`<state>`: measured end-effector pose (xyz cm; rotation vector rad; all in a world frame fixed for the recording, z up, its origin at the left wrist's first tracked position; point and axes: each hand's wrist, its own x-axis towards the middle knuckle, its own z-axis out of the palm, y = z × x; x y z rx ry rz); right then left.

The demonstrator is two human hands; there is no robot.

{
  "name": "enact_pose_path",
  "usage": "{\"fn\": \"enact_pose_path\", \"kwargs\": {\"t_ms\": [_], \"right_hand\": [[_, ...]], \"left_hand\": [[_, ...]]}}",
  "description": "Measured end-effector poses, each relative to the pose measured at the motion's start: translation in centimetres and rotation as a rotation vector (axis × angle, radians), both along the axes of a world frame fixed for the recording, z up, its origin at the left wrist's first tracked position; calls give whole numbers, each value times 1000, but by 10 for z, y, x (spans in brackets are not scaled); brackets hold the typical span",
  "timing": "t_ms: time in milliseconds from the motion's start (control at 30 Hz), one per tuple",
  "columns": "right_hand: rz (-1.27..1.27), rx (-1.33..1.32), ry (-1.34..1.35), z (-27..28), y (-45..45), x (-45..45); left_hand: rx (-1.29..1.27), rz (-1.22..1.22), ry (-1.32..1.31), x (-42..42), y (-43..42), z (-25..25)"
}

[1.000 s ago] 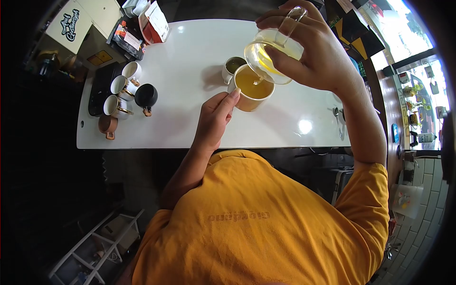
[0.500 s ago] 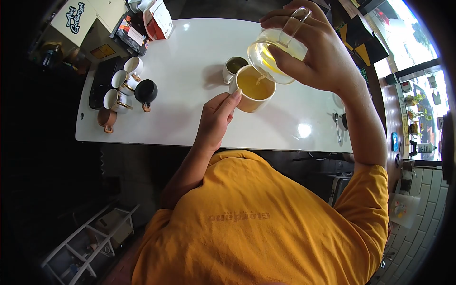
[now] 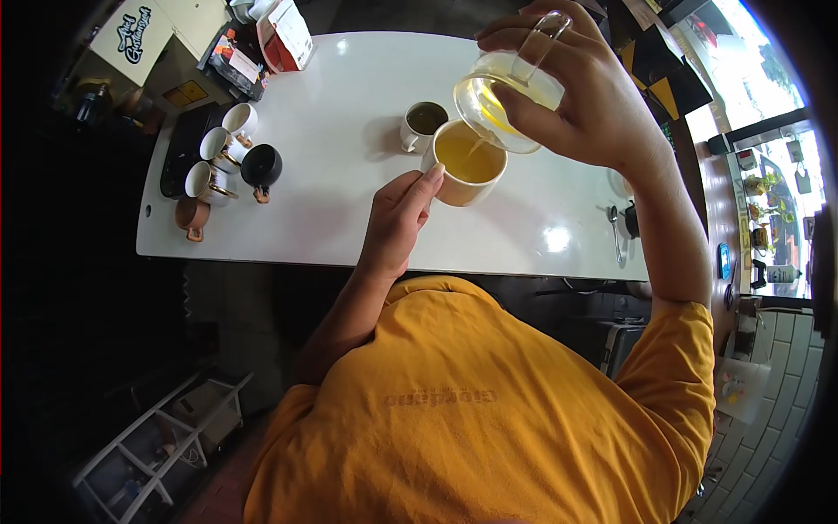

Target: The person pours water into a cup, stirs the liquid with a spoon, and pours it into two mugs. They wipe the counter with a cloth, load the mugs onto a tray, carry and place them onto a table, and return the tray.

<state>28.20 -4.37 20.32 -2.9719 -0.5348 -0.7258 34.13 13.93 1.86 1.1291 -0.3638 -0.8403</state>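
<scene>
My left hand [image 3: 401, 214] is closed on the handle side of a cream mug [image 3: 471, 194], which holds yellow liquid and is raised over the white table. Above it, my right hand [image 3: 572, 96] grips a clear glass pitcher [image 3: 486, 112] tilted toward the mug. A thin stream runs from the pitcher's rim into the mug, and some yellow liquid still shows inside the glass. Just behind the held mug stands a white mug [image 3: 412, 137] containing dark greenish liquid.
Several white mugs, a black mug [image 3: 262, 166] and a brown mug [image 3: 192, 214] stand at the table's left. Coffee bags [image 3: 286, 37] sit at the back left. A spoon [image 3: 614, 231] lies near the right edge of the white table [image 3: 349, 236].
The stream into the mug looks slightly longer and straighter. My hands keep nearly the same pose, while the table and the things on it have shifted slightly left in view.
</scene>
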Motion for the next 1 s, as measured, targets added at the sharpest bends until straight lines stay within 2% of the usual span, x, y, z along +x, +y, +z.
{"fn": "enact_pose_path", "kwargs": {"t_ms": [233, 333, 400, 500, 633, 733, 800, 900, 1000], "right_hand": [[61, -50, -28, 0, -11, -6], [77, -43, -2, 1, -15, -8], [3, -75, 93, 3, -17, -10], [78, -7, 30, 1, -17, -12], [77, -48, 15, 4, -13, -16], [-18, -6, 82, 8, -9, -20], [97, 5, 16, 0, -19, -16], [26, -68, 63, 2, -20, -20], [53, -30, 38, -1, -24, -19]], "left_hand": [[-19, 30, 29, -11, -8, 2], [-11, 32, 32, -15, -10, 0], [-5, 34, 29, -16, -11, 1], [-1, 35, 26, -19, -13, 1], [9, 7, -5, -21, -13, -1], [17, 4, 0, -23, -13, -2], [18, 5, -2, -24, -14, -1], [16, 7, -6, -26, -15, -1], [16, 6, -5, -27, -15, 0]]}}
